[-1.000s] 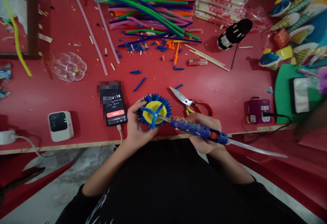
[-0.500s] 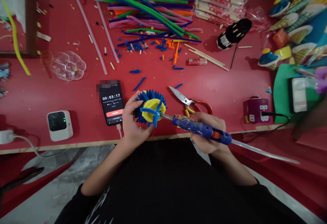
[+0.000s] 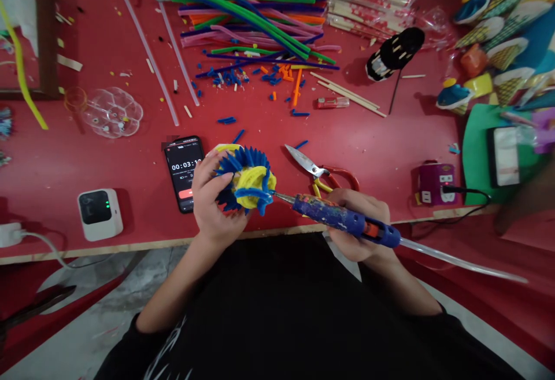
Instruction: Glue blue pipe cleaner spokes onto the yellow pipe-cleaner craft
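My left hand [image 3: 214,206] is closed around a small craft piece [image 3: 251,186] with a yellow coiled centre, a spiky blue fringe and crossed blue pipe-cleaner strips on its face. Gripped in my right hand [image 3: 353,221] is a paint-smeared blue glue gun [image 3: 327,215]. A clear glue stick [image 3: 459,261] juts from its back end. The metal nozzle is at the ends of the blue strips; whether it touches them I cannot tell. Red-handled scissors [image 3: 323,169] lie open on the table just beyond the glue gun. A phone [image 3: 184,163] showing a timer lies partly behind my left hand.
Pipe cleaners [image 3: 255,15] are piled at the back, with blue and orange clippings [image 3: 229,74] before them. A black figure [image 3: 395,53] stands back right. A purple power socket [image 3: 437,183] with a cable sits at right. A white device [image 3: 100,213] is at left.
My left hand has shifted left and tilted the craft piece, so its side shows more and a yellow-white part appears behind it. The glue gun has moved slightly right.
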Demonstrator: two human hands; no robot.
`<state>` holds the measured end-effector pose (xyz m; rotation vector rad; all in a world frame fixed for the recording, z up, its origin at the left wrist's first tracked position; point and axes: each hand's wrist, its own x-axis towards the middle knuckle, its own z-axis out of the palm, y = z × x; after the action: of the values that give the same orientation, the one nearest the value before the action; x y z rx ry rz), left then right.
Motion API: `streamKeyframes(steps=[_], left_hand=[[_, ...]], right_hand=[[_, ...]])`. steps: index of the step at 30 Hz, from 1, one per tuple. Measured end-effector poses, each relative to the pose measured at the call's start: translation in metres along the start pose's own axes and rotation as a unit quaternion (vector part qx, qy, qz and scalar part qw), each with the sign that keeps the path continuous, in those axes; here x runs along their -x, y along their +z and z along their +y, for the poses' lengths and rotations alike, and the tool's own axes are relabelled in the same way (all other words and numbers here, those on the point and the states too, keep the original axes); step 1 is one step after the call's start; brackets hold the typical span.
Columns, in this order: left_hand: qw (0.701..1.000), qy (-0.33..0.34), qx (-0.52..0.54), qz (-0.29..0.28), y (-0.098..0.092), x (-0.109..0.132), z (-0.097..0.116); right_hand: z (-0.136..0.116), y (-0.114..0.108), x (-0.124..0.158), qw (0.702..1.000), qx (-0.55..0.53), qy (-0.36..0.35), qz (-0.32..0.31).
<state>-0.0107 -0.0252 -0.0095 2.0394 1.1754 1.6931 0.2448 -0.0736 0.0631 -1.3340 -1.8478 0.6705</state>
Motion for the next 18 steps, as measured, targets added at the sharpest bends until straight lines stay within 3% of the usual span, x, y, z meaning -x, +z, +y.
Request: streamKeyframes(steps=[7,14,18], left_hand=[[1.000,0.003,-0.010,-0.013,-0.0040,-0.0036,0.0003],[0.986,-0.110,0.091,-0.087,-0.0049,0.0021,0.0024],[0.969,-0.131,0.152,-0.148,-0.0044,0.0028,0.0066]], right_hand=[[-0.0006,-0.0056,-0.0010,1.000,0.004,0.007,0.005],[-0.0018,-0.0096,-0.0064,0.997,-0.073,0.013,-0.011],[-0.0027,-0.0080,-0.0094,0.997,-0.072,0.008,-0.021]])
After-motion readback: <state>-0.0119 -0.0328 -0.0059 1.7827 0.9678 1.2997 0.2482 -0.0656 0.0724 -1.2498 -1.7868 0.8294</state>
